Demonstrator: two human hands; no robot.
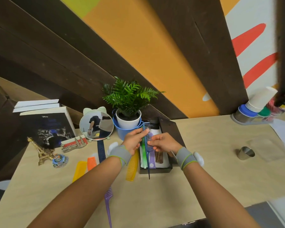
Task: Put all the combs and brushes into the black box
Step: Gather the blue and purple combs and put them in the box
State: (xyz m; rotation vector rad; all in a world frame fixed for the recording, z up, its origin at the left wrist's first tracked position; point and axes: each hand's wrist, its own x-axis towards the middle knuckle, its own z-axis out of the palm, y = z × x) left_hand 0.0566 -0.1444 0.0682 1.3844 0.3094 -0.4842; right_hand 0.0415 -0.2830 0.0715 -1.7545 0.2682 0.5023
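The black box (156,170) sits mid-table with its lid (170,129) standing open behind it. Inside lie a green comb (143,153), a purple comb (152,157) and a brown comb (159,156). Both hands hold a blue tail comb (146,134) over the box: my left hand (135,139) grips its spine, my right hand (164,142) pinches its teeth. Its thin tail (149,170) sticks out past the box's front wall. Left of the box lie a yellow comb (132,167), an orange comb (91,162), another yellow comb (79,170), a dark blue comb (101,149) and a purple tail comb (108,198).
A potted fern (128,116) in a blue bucket (122,130) stands right behind the box. A round mirror (96,125), books (44,122), an Eiffel Tower model (42,151) and small trinkets crowd the left. A steel cup (246,153) and stacked paper cups (260,101) are at the right.
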